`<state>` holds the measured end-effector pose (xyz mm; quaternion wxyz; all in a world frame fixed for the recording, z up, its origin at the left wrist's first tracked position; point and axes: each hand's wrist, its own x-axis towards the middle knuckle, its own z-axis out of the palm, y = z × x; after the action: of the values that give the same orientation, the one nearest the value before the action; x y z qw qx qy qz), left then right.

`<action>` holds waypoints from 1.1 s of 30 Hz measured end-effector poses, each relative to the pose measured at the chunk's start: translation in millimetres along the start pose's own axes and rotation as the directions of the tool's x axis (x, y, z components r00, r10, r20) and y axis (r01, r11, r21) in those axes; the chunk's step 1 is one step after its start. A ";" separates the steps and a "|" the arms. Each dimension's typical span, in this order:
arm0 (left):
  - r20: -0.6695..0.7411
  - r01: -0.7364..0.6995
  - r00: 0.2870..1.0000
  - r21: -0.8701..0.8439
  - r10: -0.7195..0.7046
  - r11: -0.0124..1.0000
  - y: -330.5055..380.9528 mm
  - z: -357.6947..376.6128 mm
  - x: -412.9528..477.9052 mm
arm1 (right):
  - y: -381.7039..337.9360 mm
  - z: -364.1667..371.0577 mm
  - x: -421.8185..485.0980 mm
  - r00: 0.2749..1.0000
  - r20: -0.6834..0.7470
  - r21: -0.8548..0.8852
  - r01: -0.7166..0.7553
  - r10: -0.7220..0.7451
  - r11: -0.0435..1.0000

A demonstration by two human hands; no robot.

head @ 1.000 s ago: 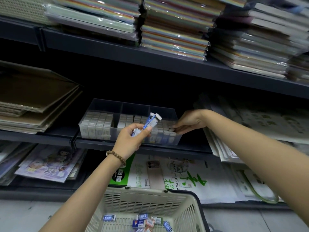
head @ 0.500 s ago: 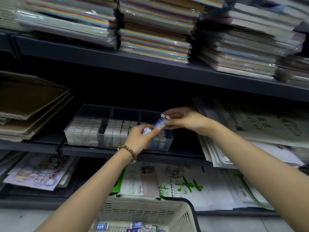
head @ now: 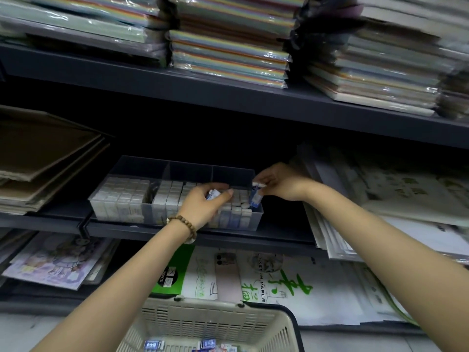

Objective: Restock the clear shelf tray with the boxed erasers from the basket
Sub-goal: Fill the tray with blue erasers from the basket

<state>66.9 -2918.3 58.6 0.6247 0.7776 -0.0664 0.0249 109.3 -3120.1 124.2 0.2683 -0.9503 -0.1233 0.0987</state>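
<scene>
Your right hand (head: 278, 184) pinches a boxed eraser (head: 255, 198) at the clear tray's (head: 177, 166) right wall; your left hand (head: 203, 205) grips another eraser box (head: 212, 194) over packed rows. The basket (head: 210, 323) sits below your forearms, sketch-paper packs (head: 264, 278) behind it.

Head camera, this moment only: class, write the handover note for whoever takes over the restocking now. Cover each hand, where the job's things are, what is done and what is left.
Left hand: over the tray's middle, holding boxed erasers.
Right hand: at the tray's right end, lowering one blue-and-white eraser box into the right compartment.
Clear shelf tray: on the middle shelf; left and middle compartments hold rows of boxes, the right one is partly filled.
Basket: below, more boxed erasers in its bottom.
Done: most of the tray is stocked.
Left: seat the held boxes, then move the rest from the basket.
</scene>
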 end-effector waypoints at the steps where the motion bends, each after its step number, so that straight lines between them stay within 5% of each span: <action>1: 0.000 0.002 1.000 0.000 -0.002 1.000 0.1 0.2 0.2 | -0.5 0.7 1.2 1.000 -0.009 -0.051 0.006 -0.006 0.999; 12: 0.063 -0.089 0.995 0.133 0.081 0.987 2.5 1.6 0.4 | -5.9 12.8 6.9 0.997 -0.036 -0.341 0.049 -0.066 0.939; 20: 0.045 -0.017 0.999 -0.017 0.018 1.000 2.8 1.7 -0.6 | 13.9 17.1 0.3 0.992 -0.126 -0.003 0.017 -0.017 1.000; 26: 0.028 -0.010 1.000 -0.049 0.011 0.999 3.6 -0.1 -3.1 | 12.5 32.4 5.0 0.988 -0.136 -0.084 0.055 -0.066 0.995; 33: 0.031 0.048 0.998 -0.117 -0.045 0.992 2.0 -4.3 -5.6 | 14.1 29.4 -4.9 0.993 -0.054 0.118 0.108 -0.102 0.987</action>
<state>61.3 -2914.1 60.8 0.6688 0.7411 -0.0584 -0.0048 99.8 -3118.9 92.7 0.3329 -0.9266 -0.1607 0.0689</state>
